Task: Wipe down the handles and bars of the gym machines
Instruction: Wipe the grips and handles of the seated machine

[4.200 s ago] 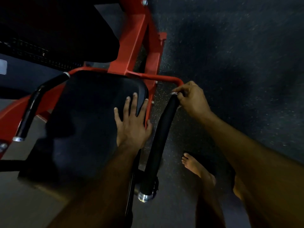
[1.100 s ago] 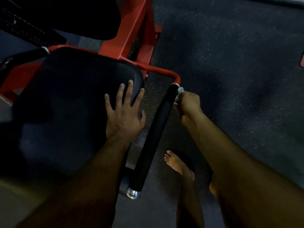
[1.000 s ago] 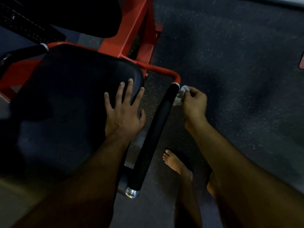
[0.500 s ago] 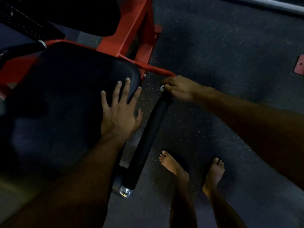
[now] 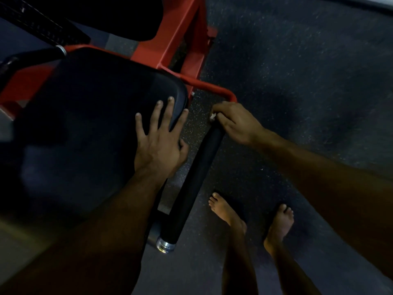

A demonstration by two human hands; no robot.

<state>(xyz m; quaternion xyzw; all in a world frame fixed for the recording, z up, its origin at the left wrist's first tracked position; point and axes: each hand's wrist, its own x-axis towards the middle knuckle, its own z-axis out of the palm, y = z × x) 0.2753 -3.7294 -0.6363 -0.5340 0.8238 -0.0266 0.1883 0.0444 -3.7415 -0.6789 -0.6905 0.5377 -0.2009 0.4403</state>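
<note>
- Handle (image 5: 195,179): black padded bar, right of the seat (image 5: 89,128), running from the red frame (image 5: 212,88) at its far end to a silver end cap (image 5: 165,246) at the near end
- Right hand (image 5: 236,122) wraps over the handle's far end, just below the red bend; fingers curled round the bar
- Cloth (image 5: 212,117): small white scrap poking out at the right hand's fingertips, pressed against the bar; most of it hidden under the hand
- Left hand (image 5: 161,141) lies flat on the seat's right edge, fingers straight and spread, thumb toward the handle; holds nothing
- Second handle (image 5: 32,58), black with a silver collar, at far left of the seat
- Back pad (image 5: 102,15) dark, above the seat at the far side
- Two bare feet (image 5: 227,211) on the speckled dark floor (image 5: 308,81), near right of the handle
- Lighting dim, fine detail on the cloth hard to tell
</note>
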